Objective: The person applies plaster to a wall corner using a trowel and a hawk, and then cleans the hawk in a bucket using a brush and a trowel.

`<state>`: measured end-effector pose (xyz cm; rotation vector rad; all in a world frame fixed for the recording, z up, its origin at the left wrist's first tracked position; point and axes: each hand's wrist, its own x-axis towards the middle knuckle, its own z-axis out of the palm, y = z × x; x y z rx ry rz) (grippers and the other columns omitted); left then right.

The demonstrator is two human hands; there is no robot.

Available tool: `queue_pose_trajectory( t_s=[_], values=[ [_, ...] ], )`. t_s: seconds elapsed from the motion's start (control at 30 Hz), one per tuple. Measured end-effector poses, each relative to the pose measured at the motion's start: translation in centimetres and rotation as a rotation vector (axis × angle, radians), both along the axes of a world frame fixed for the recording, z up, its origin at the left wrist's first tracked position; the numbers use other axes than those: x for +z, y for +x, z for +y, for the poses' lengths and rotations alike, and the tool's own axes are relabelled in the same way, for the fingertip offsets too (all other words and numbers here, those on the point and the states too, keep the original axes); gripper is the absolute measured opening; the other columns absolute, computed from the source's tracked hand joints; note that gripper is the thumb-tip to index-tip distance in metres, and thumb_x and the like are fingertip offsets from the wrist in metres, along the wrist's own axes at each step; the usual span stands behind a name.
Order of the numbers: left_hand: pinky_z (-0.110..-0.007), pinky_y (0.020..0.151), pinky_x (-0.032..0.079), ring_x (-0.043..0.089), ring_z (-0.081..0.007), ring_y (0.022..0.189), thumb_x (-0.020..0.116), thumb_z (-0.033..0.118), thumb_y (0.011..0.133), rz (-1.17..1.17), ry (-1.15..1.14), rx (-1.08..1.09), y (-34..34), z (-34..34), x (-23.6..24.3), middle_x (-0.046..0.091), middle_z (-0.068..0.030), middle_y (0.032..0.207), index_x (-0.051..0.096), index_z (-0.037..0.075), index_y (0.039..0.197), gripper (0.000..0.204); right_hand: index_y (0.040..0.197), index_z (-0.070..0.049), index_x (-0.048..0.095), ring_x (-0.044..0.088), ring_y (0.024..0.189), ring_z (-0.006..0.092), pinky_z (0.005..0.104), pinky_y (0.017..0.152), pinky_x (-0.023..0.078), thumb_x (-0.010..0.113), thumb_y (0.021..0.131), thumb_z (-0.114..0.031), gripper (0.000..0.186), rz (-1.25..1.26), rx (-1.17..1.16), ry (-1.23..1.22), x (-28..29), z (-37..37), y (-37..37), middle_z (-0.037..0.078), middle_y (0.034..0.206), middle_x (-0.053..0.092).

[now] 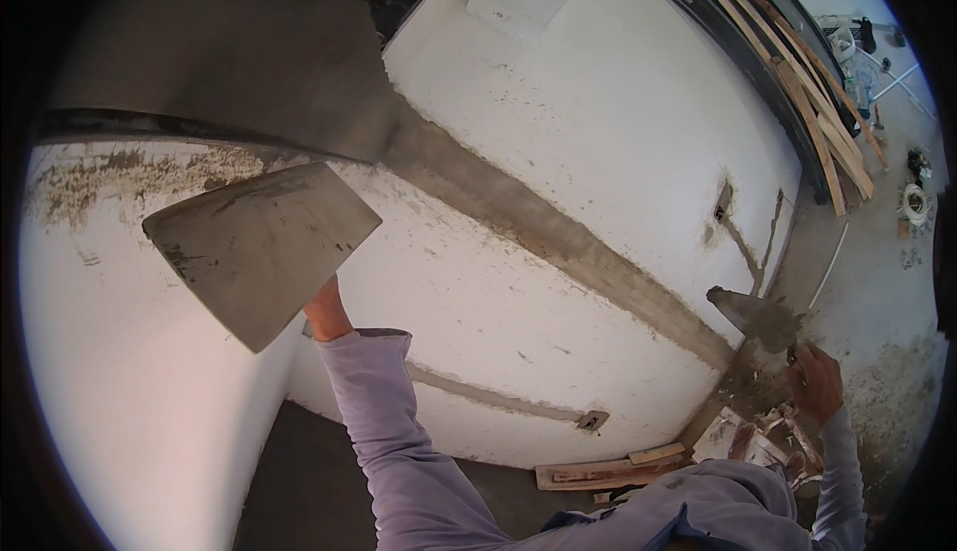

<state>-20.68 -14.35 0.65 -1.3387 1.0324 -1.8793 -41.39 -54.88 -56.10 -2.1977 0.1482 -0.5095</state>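
Observation:
My left hand (326, 312) is raised beneath a flat grey plasterer's hawk (264, 247) and supports it; the board hides its fingers. The hawk is tilted, with dark smears of mortar on its face. Low on the right, my right hand (815, 384) is closed round the handle of a trowel (766, 322). Grey mortar coats the trowel's blade. In front of me, a grey-brown mortar strip (558, 227) runs down the corner between two white walls (588, 103).
Long wooden boards (812, 103) lean beside dark panels at the far right. Broken rubble (768, 441) and planks (608, 471) lie by the wall's foot. A coil of cable (914, 204) is on the floor. Wall chases end at small boxes (592, 419).

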Motion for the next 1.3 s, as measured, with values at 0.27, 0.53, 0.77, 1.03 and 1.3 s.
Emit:
queue_pose_trajectory(
  t_s=[0.27,0.53,0.77,1.03,1.3],
  values=[
    [-0.043,0.091,0.045,0.057,-0.0342,0.104,0.063,0.013,0.086,-0.016,0.009,0.037,0.3,-0.5,0.8,0.061,-0.0147,0.116,0.059,0.002,0.117,0.033,0.115,-0.003,0.056,0.056,0.096,0.0384,0.0457,0.082,0.042,0.066,0.08,-0.015,0.038,0.043,0.035,0.041,0.1,-0.6,0.4,0.02,0.108,0.059],
    [-0.042,0.087,0.048,0.06,-0.0335,0.097,0.065,0.009,0.086,-0.052,0.05,0.072,0.1,-0.7,0.8,0.064,-0.0139,0.11,0.061,0.001,0.112,0.028,0.11,-0.002,0.058,0.056,0.096,0.0408,0.0466,0.083,0.043,0.063,0.081,-0.017,0.033,0.114,0.05,0.074,-0.7,-0.9,0.6,0.021,0.108,0.06],
    [-0.045,0.087,0.046,0.059,-0.0351,0.1,0.063,0.009,0.086,0.047,0.032,-0.042,0.5,-2.1,0.5,0.063,-0.013,0.112,0.061,0.004,0.114,0.029,0.11,-0.001,0.057,0.056,0.09,0.041,0.0478,0.078,0.043,0.062,0.082,-0.015,0.032,0.074,0.035,0.087,-1.4,-0.6,0.8,0.02,0.1,0.06],
    [-0.047,0.086,0.045,0.057,-0.0368,0.103,0.065,0.007,0.082,0.098,-0.143,0.013,0.9,-1.3,1.0,0.061,-0.0132,0.115,0.061,0.006,0.116,0.034,0.107,0.0,0.056,0.056,0.083,0.0416,0.0472,0.073,0.042,0.061,0.081,-0.013,0.029,-0.134,0.001,-0.002,-0.8,-0.9,2.3,0.019,0.09,0.058],
    [-0.046,0.083,0.047,0.057,-0.0363,0.101,0.066,0.007,0.083,-0.329,-0.09,0.226,-0.2,-3.7,0.6,0.058,-0.0133,0.115,0.055,0.004,0.119,0.038,0.107,-0.001,0.056,0.057,0.084,0.039,0.0465,0.073,0.043,0.062,0.078,-0.012,0.032,-0.172,0.052,0.01,1.1,-1.5,3.8,0.018,0.09,0.059]
  ],
)
